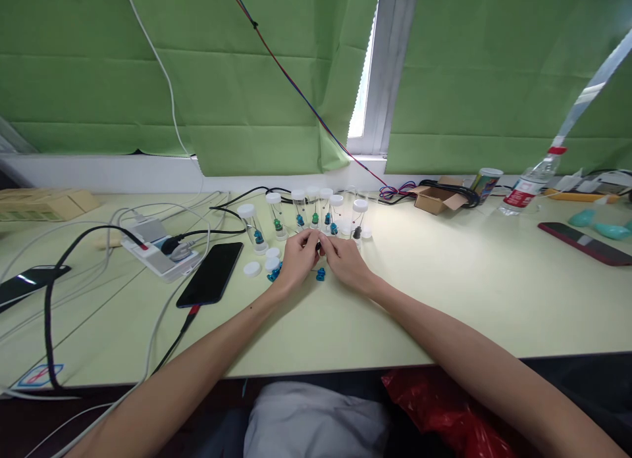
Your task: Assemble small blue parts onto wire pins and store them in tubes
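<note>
the left hand [299, 253] and right hand [344, 258] pinch a small dark piece [318, 246] together, near the capped clear tubes [313, 206].

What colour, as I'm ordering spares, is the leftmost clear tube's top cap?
The top cap is white, clearest in the head view.

Uneven daylight, stretched edges

Window [361, 109] between green blinds [266, 83] is overexposed white; table [429, 267] brightest right of centre, area beneath its front edge dark. Glare streak on far-left phone [29, 282]. Frame edges stretched; small central detail soft
</note>
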Action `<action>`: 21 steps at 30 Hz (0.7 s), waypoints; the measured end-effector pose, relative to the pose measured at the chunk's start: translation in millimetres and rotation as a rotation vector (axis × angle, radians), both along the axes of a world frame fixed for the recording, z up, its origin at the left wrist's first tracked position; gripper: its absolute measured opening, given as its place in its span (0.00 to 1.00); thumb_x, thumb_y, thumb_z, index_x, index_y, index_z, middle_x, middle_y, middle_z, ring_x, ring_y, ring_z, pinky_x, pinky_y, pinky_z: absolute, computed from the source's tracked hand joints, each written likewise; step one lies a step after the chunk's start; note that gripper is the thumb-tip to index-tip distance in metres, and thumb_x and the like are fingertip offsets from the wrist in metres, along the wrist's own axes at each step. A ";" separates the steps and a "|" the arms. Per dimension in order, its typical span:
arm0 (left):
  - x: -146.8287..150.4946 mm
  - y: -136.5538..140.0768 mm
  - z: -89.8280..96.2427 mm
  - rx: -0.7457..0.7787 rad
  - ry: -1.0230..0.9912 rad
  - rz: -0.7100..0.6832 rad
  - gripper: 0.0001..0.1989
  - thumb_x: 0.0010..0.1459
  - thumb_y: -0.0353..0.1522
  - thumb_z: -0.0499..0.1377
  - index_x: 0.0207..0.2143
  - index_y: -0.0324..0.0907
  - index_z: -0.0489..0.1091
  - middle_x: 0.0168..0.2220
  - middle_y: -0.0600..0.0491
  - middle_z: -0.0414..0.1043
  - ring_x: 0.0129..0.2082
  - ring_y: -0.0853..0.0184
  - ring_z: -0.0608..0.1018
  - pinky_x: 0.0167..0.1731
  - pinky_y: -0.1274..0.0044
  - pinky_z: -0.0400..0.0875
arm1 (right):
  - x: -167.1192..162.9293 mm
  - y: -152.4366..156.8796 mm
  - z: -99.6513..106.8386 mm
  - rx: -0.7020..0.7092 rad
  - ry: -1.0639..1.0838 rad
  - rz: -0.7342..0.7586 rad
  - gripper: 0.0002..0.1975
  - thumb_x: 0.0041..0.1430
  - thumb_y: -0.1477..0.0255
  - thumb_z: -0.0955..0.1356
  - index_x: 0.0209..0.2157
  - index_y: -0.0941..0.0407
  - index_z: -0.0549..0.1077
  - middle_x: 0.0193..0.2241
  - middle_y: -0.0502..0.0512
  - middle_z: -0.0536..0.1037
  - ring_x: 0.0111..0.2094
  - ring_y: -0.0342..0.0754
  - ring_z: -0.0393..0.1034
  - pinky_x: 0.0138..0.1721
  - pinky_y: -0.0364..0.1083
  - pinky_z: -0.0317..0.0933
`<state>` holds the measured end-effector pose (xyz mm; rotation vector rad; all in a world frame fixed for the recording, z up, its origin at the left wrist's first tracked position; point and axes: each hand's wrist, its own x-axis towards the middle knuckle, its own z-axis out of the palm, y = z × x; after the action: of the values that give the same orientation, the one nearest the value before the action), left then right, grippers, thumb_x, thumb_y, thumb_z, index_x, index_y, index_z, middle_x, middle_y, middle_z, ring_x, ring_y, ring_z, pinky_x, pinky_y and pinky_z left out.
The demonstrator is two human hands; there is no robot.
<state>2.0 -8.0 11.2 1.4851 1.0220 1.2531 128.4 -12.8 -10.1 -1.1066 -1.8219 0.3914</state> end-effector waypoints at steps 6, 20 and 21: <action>1.1 -2.2 3.0 -0.017 0.003 -0.002 0.14 0.59 0.38 0.55 0.22 0.40 0.64 0.17 0.59 0.57 0.14 0.78 0.56 0.13 0.82 0.49 | 0.0 0.4 -1.1 -0.008 0.027 0.051 0.23 0.70 0.64 0.54 0.25 0.56 0.69 0.24 0.51 0.76 0.26 0.43 0.65 0.33 0.43 0.55; -0.9 4.5 -3.5 -0.014 0.052 -0.007 0.13 0.58 0.37 0.54 0.23 0.41 0.66 0.15 0.58 0.58 0.13 0.76 0.57 0.12 0.82 0.50 | 0.3 -5.2 5.1 -0.112 -0.024 0.126 0.25 0.70 0.66 0.52 0.18 0.53 0.59 0.15 0.49 0.66 0.22 0.45 0.64 0.31 0.45 0.57; -1.3 5.3 -4.4 -0.011 0.054 -0.005 0.13 0.58 0.37 0.54 0.23 0.41 0.66 0.15 0.58 0.58 0.13 0.76 0.57 0.12 0.82 0.50 | 0.2 -5.3 5.2 -0.118 -0.030 0.126 0.26 0.70 0.66 0.52 0.17 0.53 0.59 0.14 0.49 0.66 0.22 0.45 0.64 0.31 0.45 0.57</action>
<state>0.7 -2.7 6.8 1.5200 1.0586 1.2079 128.6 -18.1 -4.9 -1.0853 -1.9217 0.5651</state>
